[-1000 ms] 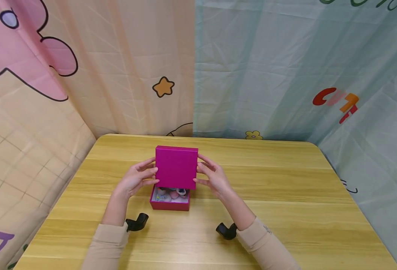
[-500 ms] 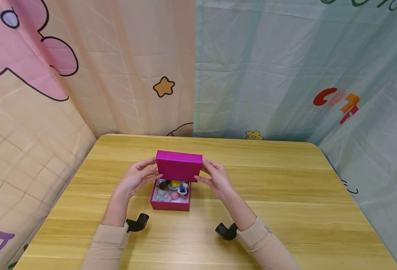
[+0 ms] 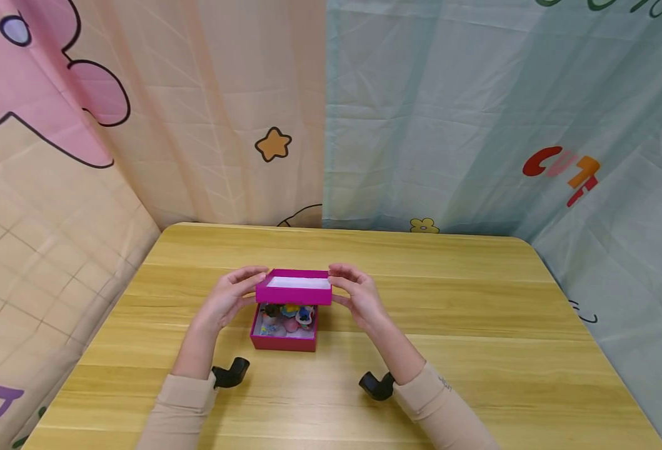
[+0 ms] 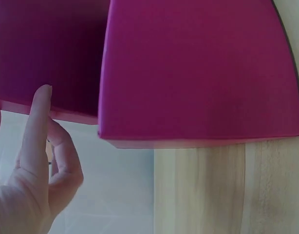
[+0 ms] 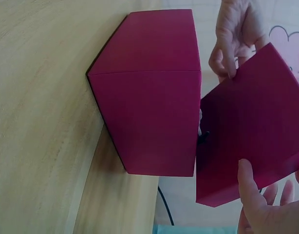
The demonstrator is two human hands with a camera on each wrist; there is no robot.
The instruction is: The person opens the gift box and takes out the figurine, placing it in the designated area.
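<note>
A magenta box (image 3: 283, 344) stands on the table with its top uncovered. Inside lie several small colourful toy figures (image 3: 305, 316) and a pink ball (image 3: 291, 324). Just above the box's far part is its magenta lid (image 3: 294, 296), white lining facing up, and the lid hides some of the contents. My left hand (image 3: 230, 296) grips the lid's left side, and my right hand (image 3: 359, 294) grips its right side. In the right wrist view the lid (image 5: 252, 112) slants at the box's rim, with thumb and fingers at both edges.
The wooden table (image 3: 449, 325) reaches back to printed curtains (image 3: 421, 112). Black wrist cameras (image 3: 232, 373) sit at both cuffs, close to the tabletop. A dark cable (image 5: 165, 204) shows past the box in the right wrist view.
The lid has tipped over from standing upright, outer top facing me, to lying with its white inside up. It sits lower, and more of the toys show. The box has stayed put.
</note>
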